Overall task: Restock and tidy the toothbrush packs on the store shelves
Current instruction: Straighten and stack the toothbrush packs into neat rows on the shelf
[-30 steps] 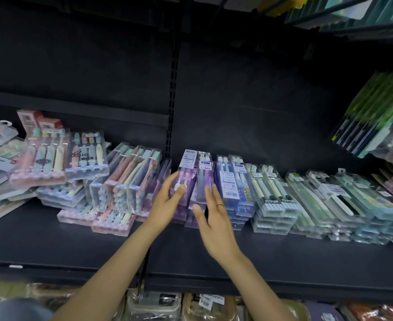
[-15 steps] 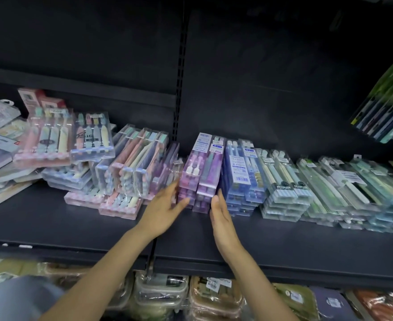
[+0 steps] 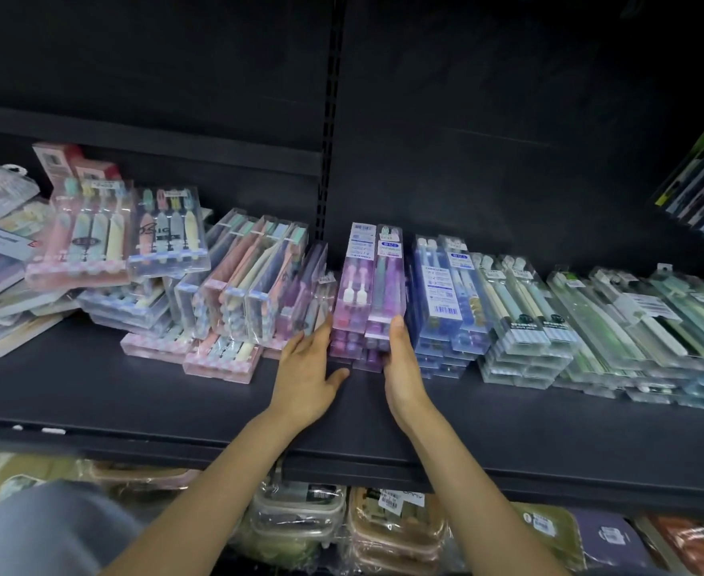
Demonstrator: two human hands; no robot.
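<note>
Grey fabric [image 3: 42, 530] fills the lower-left corner, nearest the camera. Below the shelf edge: clear and tan lidded containers [image 3: 391, 530] on a lower tier, blurred. Two bare forearms reach up over the black shelf [image 3: 92, 392].

Left hand [image 3: 306, 370]: palm down, fingers straight and close together, tips against the left side of the purple toothbrush pack stack [image 3: 369, 301]; thumb splayed right, over the shelf surface. Right hand [image 3: 402, 365]: on edge, fingers straight and pressed together, flat against the stack's right front corner. The stack sits between both hands, mid-shelf, just right of the slotted upright [image 3: 328, 130].

Left of it: pink and pastel packs [image 3: 254, 280] leaning on edge, with flat packs [image 3: 217, 359] lying loose in front. Right of it: blue packs [image 3: 445, 293] stacked, touching the purple stack, then clear green-toned packs [image 3: 616, 322] in rows. Far right, hanging packs [image 3: 703, 189], out of focus.
</note>
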